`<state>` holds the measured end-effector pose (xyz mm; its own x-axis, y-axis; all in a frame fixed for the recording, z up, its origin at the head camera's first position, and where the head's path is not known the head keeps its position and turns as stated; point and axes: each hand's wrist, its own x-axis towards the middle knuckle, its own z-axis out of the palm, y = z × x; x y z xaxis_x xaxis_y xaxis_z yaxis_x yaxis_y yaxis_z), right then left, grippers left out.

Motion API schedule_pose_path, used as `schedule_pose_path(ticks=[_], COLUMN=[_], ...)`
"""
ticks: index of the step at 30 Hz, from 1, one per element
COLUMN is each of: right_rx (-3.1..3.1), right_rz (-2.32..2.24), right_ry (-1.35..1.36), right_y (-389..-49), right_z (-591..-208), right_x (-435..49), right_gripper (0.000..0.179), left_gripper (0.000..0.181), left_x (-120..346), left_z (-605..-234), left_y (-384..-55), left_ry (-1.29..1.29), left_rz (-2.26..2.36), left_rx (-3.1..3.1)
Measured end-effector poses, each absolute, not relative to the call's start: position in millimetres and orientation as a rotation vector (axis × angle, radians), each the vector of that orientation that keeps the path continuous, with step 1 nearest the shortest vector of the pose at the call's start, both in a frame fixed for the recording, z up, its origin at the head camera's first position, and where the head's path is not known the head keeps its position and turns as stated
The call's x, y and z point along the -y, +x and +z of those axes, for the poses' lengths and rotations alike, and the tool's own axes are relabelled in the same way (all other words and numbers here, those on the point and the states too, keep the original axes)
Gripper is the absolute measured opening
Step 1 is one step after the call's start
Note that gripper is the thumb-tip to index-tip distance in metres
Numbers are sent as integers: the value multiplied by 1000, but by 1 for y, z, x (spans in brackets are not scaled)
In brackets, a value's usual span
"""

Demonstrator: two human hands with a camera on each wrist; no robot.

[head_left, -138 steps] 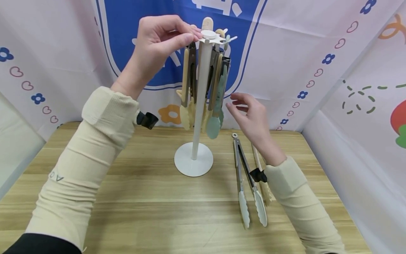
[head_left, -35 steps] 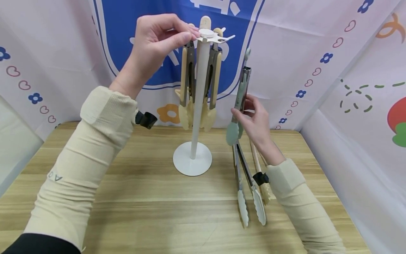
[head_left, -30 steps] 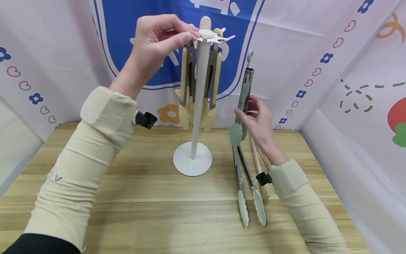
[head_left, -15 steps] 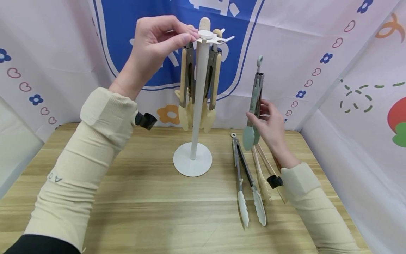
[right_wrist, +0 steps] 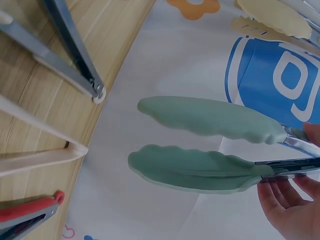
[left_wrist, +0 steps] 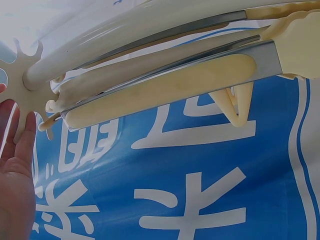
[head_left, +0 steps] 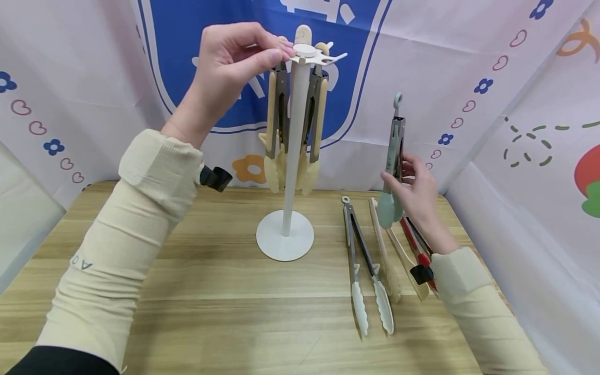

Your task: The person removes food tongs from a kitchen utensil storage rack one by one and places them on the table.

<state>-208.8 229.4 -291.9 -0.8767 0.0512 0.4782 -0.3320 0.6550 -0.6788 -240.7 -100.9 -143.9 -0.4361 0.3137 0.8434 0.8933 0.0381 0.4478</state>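
Note:
With thumb and fingertips, my left hand (head_left: 232, 57) pinches the notched top of a white rack (head_left: 291, 156) on a round base. Cream-handled tongs (head_left: 271, 112) and a second cream pair (head_left: 322, 117) hang from it; the left wrist view shows cream tongs (left_wrist: 160, 92) close up beside the pole. A wooden-looking rounded end (head_left: 303, 35) sticks up behind the top. Right of the rack, my right hand (head_left: 417, 192) grips small mint-green tongs (head_left: 394, 151) in the air, loop end up. Their scalloped tips (right_wrist: 200, 120) stand slightly apart in the right wrist view.
On the table's right half (head_left: 323, 312) lie spread steel tongs with white tips (head_left: 358, 304), wooden tongs (head_left: 382, 250) and red-handled tongs (head_left: 414, 242), partly under my right wrist. A printed cloth (head_left: 375, 31) hangs behind the table.
My right hand took the mint-green tongs off the rack and carried them right and slightly down, above the tongs lying there. My left hand stays at the rack's top.

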Motion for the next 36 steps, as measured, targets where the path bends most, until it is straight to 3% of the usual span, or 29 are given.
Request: schedule_pose_path(ticks=[36], right_rx=[2588], right_rz=[914], right_ry=[-13], right_y=[-184], right_z=[-304], right_x=[-302], right_gripper=[54], left_gripper=[12], left_x=[100], left_z=[-144], left_y=[-240], left_ry=[-1203], left_rz=[-1433], left_rx=[1790])
